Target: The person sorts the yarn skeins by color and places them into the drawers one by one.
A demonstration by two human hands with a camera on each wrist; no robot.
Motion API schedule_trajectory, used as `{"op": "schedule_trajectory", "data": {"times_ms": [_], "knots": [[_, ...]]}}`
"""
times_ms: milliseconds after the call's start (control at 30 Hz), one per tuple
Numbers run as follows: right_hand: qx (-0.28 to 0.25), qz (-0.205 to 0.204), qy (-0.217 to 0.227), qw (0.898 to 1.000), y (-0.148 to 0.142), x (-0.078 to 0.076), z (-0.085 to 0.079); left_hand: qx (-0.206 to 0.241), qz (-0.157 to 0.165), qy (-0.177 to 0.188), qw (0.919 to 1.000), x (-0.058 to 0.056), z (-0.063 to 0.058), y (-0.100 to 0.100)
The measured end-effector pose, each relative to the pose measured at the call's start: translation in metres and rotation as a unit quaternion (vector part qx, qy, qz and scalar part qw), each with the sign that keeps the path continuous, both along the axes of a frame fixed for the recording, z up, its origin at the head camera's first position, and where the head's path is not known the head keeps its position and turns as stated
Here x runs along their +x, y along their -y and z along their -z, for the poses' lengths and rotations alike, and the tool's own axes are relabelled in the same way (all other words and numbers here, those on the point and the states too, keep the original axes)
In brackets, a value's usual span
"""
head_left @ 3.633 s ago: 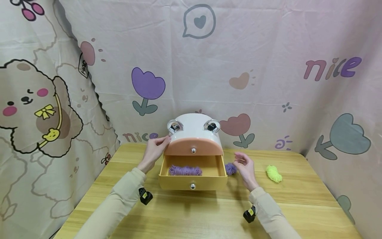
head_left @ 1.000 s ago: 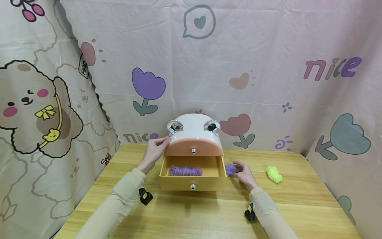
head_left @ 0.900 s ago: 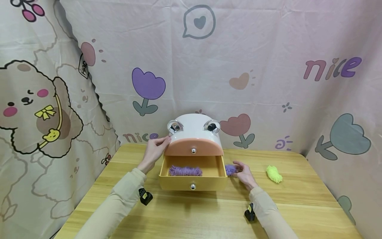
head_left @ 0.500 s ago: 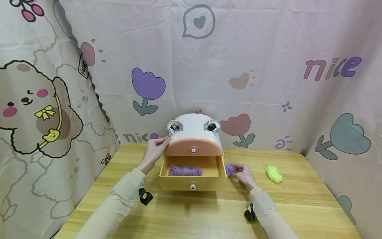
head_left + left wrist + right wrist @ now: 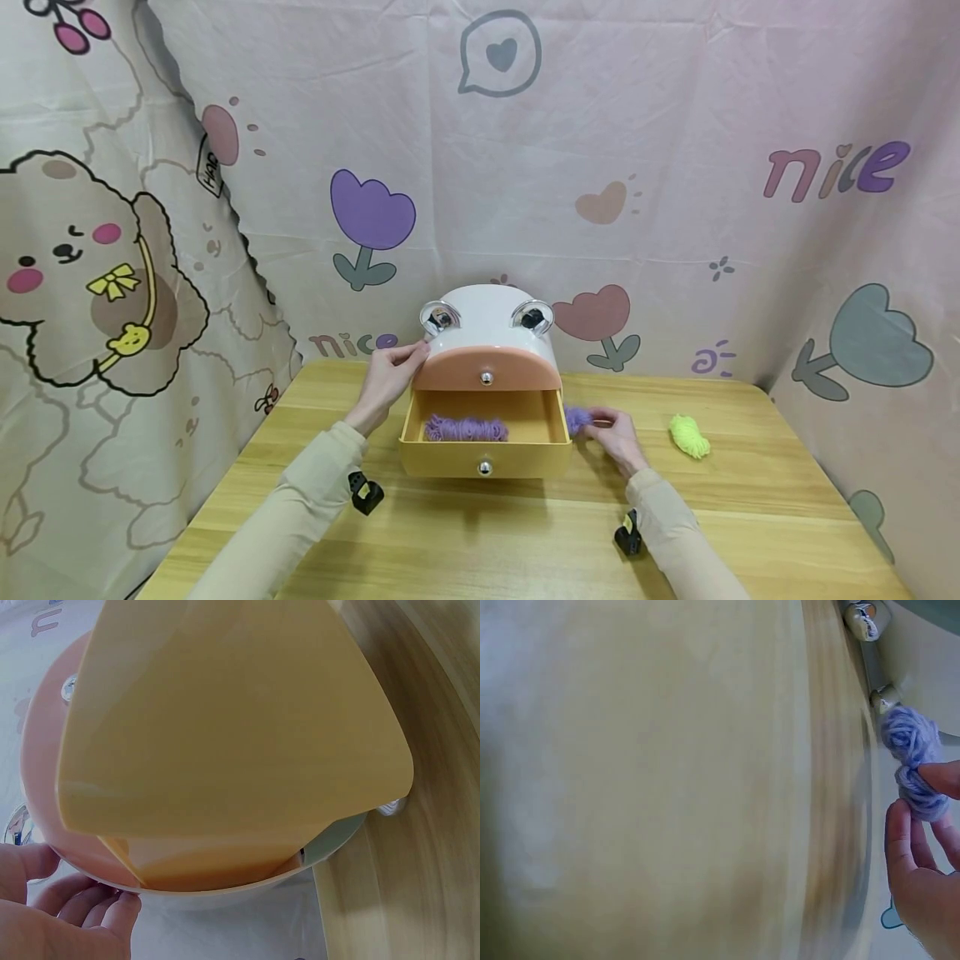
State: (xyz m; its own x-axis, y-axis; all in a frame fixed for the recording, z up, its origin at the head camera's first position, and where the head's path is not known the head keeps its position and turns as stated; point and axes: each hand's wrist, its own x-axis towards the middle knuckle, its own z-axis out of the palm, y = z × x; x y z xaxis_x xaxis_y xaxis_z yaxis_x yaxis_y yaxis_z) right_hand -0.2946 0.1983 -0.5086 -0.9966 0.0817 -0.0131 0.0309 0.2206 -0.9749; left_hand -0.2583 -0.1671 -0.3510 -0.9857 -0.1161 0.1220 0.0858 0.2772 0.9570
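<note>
A small frog-faced drawer box (image 5: 487,310), white-topped with a peach upper drawer, stands on the table. Its yellow lower drawer (image 5: 486,460) is pulled out with a purple skein of yarn (image 5: 467,429) lying inside. My left hand (image 5: 386,379) holds the box's upper left side; in the left wrist view the thumb and bent fingers lie along its rim (image 5: 202,891). Beside the drawer's right wall, my right hand (image 5: 617,437) pinches a second purple skein of yarn (image 5: 913,761) between thumb and fingers. The box partly hides this skein in the head view.
A neon yellow skein of yarn (image 5: 688,437) lies on the wooden table (image 5: 480,550), right of my right hand. A printed cloth (image 5: 667,100) hangs behind the table and along both sides. Silver round knobs (image 5: 485,468) stick out from the drawer fronts.
My right hand has come down from above the second purple skein and taken hold of it. That skein has shifted slightly within the fingers. My left hand and the drawer stay in place.
</note>
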Motion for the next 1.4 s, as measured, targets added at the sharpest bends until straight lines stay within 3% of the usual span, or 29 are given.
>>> {"op": "schedule_trajectory", "data": {"times_ms": [400,700,800,1033,1400], "knots": [[-0.033,0.047,-0.001,0.998,-0.003,0.001,-0.011,-0.001,0.0,0.004,1.0,0.0,0.0,0.0],[-0.111,0.062,-0.025,0.992,0.0,0.003,-0.03,-0.006,0.001,0.001,1.0,0.0,0.0,0.0],[-0.148,0.057,-0.038,0.987,0.0,0.005,-0.039,-0.008,0.001,0.002,1.0,0.0,0.0,0.0],[-0.262,0.039,-0.068,0.962,0.0,0.011,-0.059,-0.008,0.0,0.004,1.0,-0.001,0.0,0.0],[-0.309,-0.003,-0.114,0.944,0.001,0.026,-0.094,-0.011,0.001,0.005,0.9999,-0.003,0.002,0.0]]}}
